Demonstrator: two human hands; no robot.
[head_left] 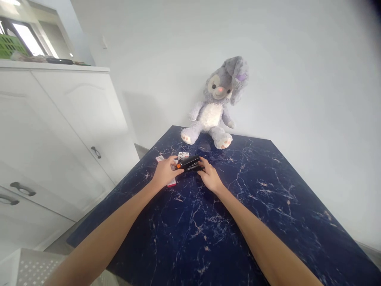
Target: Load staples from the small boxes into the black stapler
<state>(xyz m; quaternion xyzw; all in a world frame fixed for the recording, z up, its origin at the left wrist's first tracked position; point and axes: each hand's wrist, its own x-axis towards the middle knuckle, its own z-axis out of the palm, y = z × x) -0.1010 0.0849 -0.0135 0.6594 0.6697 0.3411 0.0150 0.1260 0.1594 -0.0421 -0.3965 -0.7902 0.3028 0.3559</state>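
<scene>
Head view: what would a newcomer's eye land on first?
Probably the plush, grey with a white belly, sitting at the far edge of the table in front of the pale wall. Next, the table itself, dark blue with pale veins, filling the lower middle. Then the black box with an orange patch, held over it between left grip and right grip.

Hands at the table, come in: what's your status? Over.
Left hand, right hand gripping opposite ends of black box. Small white box close beyond it. Plush toy farther back, not between hands.
</scene>
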